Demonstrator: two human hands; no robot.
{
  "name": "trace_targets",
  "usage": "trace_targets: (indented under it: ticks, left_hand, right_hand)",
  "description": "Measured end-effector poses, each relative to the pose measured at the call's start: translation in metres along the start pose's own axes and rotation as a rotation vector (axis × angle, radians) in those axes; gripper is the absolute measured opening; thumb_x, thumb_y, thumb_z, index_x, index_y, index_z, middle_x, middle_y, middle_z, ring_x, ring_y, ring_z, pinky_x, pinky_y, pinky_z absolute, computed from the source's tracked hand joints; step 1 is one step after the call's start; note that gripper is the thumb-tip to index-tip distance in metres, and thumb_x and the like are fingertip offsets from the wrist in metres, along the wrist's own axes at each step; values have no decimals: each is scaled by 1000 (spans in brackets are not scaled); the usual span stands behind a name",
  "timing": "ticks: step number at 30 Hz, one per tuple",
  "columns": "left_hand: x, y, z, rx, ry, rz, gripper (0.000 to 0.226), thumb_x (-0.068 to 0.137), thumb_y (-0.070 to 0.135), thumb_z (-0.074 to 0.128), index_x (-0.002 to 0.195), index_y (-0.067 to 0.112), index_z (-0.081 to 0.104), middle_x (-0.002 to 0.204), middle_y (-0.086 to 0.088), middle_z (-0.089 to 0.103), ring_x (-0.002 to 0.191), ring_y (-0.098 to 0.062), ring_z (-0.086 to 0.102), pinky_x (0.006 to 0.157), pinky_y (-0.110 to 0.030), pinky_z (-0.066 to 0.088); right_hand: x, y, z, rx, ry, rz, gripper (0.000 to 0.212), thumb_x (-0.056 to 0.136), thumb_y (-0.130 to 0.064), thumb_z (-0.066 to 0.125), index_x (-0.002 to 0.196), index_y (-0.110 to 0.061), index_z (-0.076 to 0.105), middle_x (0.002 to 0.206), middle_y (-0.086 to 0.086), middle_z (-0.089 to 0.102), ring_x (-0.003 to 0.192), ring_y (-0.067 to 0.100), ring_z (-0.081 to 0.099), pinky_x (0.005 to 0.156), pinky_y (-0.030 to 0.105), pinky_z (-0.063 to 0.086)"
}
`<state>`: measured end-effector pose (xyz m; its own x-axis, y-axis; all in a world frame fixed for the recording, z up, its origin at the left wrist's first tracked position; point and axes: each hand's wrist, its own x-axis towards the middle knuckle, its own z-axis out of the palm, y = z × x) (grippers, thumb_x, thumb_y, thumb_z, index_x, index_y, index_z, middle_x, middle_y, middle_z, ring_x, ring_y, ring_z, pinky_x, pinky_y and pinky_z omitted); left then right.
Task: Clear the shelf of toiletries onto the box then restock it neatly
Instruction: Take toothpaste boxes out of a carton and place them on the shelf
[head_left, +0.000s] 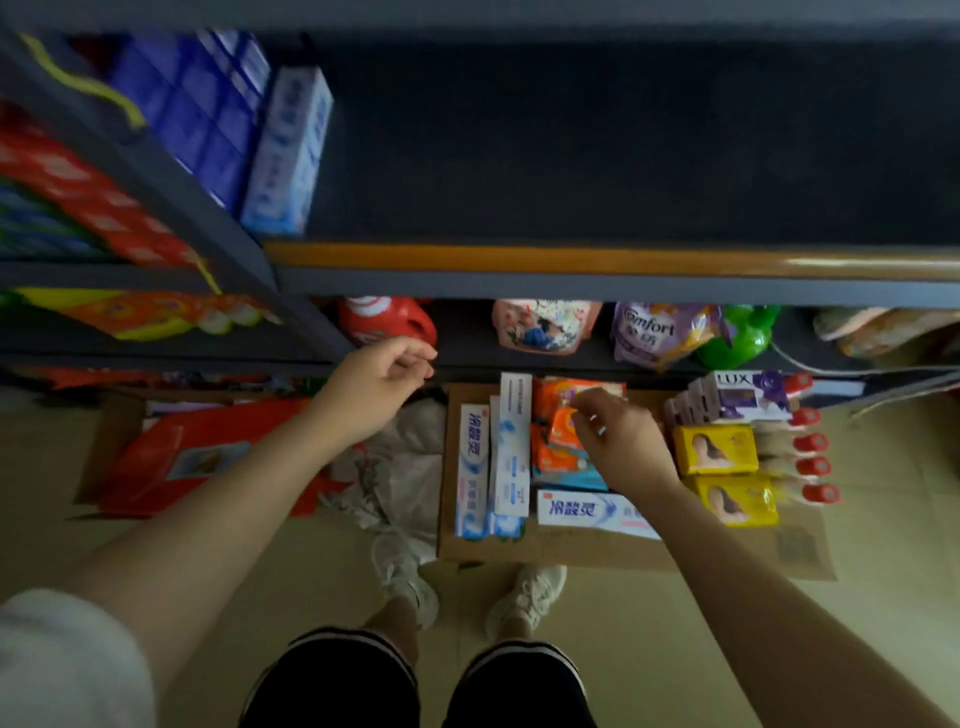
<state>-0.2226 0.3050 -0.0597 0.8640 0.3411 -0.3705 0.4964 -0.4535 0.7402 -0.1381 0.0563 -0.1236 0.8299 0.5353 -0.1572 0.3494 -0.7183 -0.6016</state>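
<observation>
The person stands facing the shelf, whose dark board is almost bare above both hands; only a pale blue toothpaste carton and a stack of blue packs remain at its far left end, well above the left hand. The left hand hangs in the air in front of the lower shelf, its fingers loosely curled and holding nothing, with a red detergent bottle just beyond its fingertips. The right hand is down over the flat cardboard box on the floor, fingers bent onto a small orange packet; it seems to pinch that packet, though the grip is partly hidden by the hand itself. More orange packets lie under and just left of that hand. Left of those, between the two hands, several white-and-blue toothpaste boxes lie side by side, and another one lies crosswise under the right wrist. To the right of the right hand sit two yellow soap boxes, a purple soap box beyond them, and a row of red-capped bottles further right. Below the hands, the person's white sneakers stand at the box's near edge.
</observation>
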Motion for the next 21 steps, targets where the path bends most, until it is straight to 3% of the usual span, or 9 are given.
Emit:
trace_targets:
  ticks: [4, 8, 11, 15, 18, 21]
  left_hand:
    - [14, -4, -53, 152, 189, 115, 25, 89, 7, 56, 114, 9, 58, 110, -8, 62, 104, -21, 59, 93, -30, 44]
    - [49, 2, -89, 357, 396, 221, 32, 93, 13, 51, 122, 0, 53, 125, -18, 52, 119, -30, 48, 99, -32, 35]
    - [81, 4, -97, 528, 466, 70, 41, 98, 26, 40, 130, 2, 45, 140, -19, 38, 130, -36, 32, 105, -42, 30]
    - [103, 7, -91, 578, 463, -141, 52, 97, 26, 38, 142, 4, 23, 151, -21, 14, 139, -39, 12, 108, -48, 25]
    - [115, 13, -96, 511, 530, -206, 60, 94, 27, 45, 143, 8, 17, 146, -24, 23, 132, -41, 24, 103, -49, 31]
    - [125, 14, -96, 500, 528, -245, 70, 90, 31, 55, 143, 8, 17, 137, -24, 38, 124, -40, 38, 96, -49, 38]
  right_hand:
    - [51, -80, -27, 81, 112, -155, 18, 89, -12, 56, 105, -11, 65, 92, 7, 70, 80, 21, 64, 66, 27, 46]
    - [82, -134, -28, 152, 169, -217, 16, 90, -11, 52, 104, -10, 61, 81, 7, 69, 71, 24, 65, 65, 38, 54]
    - [96, -156, -18, 170, 192, -191, 15, 91, -12, 51, 103, -12, 60, 71, 3, 63, 57, 22, 61, 57, 41, 54]
    - [104, -166, -11, 198, 142, -122, 15, 92, -12, 51, 104, -15, 60, 80, -3, 62, 59, 12, 58, 56, 31, 52]
    - [106, -166, -14, 220, 162, -104, 15, 92, -10, 51, 102, -14, 61, 83, 2, 65, 65, 14, 61, 59, 26, 51]
    - [104, -161, -21, 213, 194, -90, 17, 91, -8, 51, 102, -12, 63, 83, 2, 67, 66, 8, 58, 58, 10, 43]
